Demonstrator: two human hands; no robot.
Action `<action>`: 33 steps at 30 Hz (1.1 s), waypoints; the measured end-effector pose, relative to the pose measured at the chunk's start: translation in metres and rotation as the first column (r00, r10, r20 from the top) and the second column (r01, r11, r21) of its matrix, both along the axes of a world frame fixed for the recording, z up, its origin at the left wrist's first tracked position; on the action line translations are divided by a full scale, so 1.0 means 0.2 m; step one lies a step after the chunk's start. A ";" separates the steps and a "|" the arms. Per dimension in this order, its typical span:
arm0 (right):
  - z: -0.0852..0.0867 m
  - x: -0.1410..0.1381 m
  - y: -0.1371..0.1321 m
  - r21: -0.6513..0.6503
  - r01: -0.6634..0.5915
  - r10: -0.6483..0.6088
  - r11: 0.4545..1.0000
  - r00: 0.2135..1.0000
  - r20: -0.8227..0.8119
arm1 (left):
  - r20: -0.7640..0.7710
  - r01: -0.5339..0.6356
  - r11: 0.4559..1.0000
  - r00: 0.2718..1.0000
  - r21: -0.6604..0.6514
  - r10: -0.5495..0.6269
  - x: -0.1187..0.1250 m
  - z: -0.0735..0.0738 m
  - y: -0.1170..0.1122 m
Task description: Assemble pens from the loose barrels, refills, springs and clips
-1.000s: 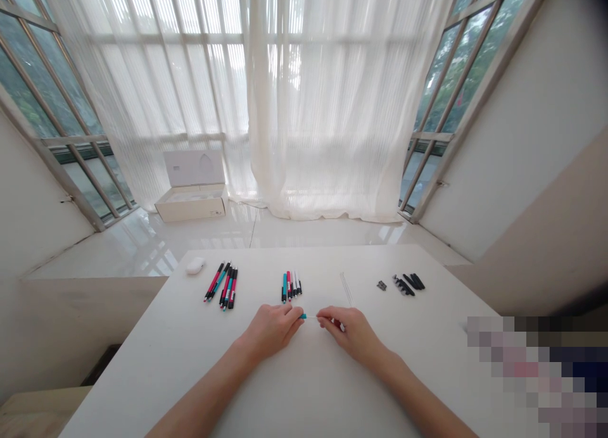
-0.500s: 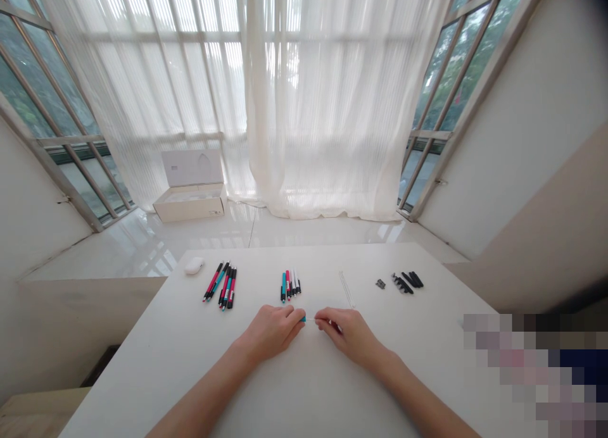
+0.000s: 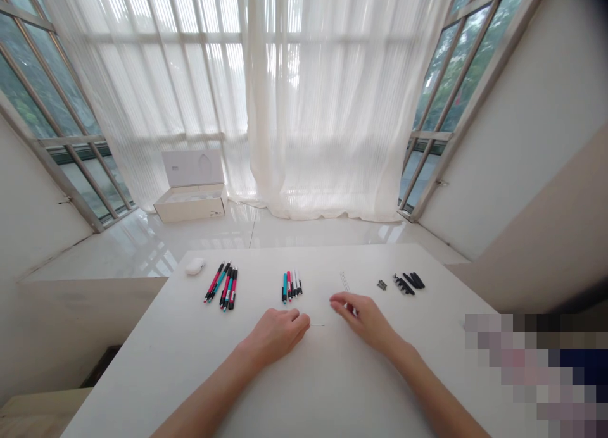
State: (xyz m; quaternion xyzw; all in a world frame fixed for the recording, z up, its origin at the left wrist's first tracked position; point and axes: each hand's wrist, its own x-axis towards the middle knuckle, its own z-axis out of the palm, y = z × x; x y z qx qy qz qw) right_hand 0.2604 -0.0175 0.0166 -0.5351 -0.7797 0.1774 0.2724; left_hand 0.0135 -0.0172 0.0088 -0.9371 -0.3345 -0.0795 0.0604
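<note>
My left hand [image 3: 280,330] is closed, its thumb and fingers around a pen barrel whose teal end showed earlier and is now covered by the fingers. A thin pen refill [image 3: 318,325] sticks out to the right from its fingertips, just above the white table. Apart from it, to the right and slightly farther back, my right hand [image 3: 358,311] is curved with thumb and index finger slightly apart; I see nothing between them. Beyond the right fingertips lie several thin refills [image 3: 344,281], partly covered by that hand. Behind my left hand is a row of teal, pink and white pen barrels [image 3: 289,287].
Several assembled pink, teal and black pens [image 3: 223,287] lie at the left of the table [image 3: 142,362], near a white rounded case [image 3: 194,266]. At the right are small dark parts [image 3: 382,285] and black pen pieces [image 3: 407,283]. A white open box [image 3: 190,204] stands on the ledge behind.
My right hand has let go of the thin refill and moved right and slightly away from me. My left hand has shifted slightly right, and the teal end is now hidden.
</note>
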 end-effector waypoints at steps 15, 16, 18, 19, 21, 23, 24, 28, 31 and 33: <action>-0.06 0.41 0.12 0.060 0.593 -0.569 0.803 0.733 0.374 | 0.047 -0.014 1.000 0.999 -0.009 0.015 -0.02 -0.01 0.01; -0.06 0.41 0.12 0.056 0.594 -0.568 0.803 0.732 0.377 | 0.049 -0.017 1.000 0.999 -0.009 0.017 -0.02 -0.01 0.01; -0.06 0.41 0.12 0.047 0.591 -0.561 0.805 0.734 0.384 | 0.054 -0.019 1.000 0.998 -0.010 0.020 -0.02 -0.01 0.00; -0.06 0.41 0.12 0.042 0.592 -0.560 0.805 0.733 0.386 | 0.058 -0.019 1.000 0.998 -0.012 0.020 -0.02 -0.01 0.00; -0.06 0.42 0.12 0.037 0.598 -0.563 0.801 0.730 0.387 | 0.067 -0.017 1.000 0.998 -0.015 0.018 -0.02 -0.01 0.00; -0.06 0.42 0.11 0.041 0.598 -0.564 0.800 0.728 0.389 | 0.076 -0.016 1.000 0.997 -0.017 0.018 -0.02 0.00 0.01; -0.06 0.42 0.11 0.045 0.596 -0.564 0.802 0.728 0.390 | 0.081 -0.019 1.000 0.996 -0.016 0.020 -0.02 0.00 0.01; -0.05 0.40 0.12 0.098 0.521 -0.520 0.848 0.785 0.337 | 0.107 -0.063 0.998 0.992 -0.011 0.064 -0.02 -0.01 0.01; -0.04 0.30 0.11 0.154 0.328 -0.354 0.932 0.913 0.201 | 0.118 -0.104 0.995 0.987 -0.010 0.105 -0.02 -0.02 0.01; -0.04 0.20 0.08 0.165 0.162 -0.181 0.973 0.977 0.110 | 0.126 -0.116 0.993 0.985 -0.013 0.117 -0.02 -0.02 0.02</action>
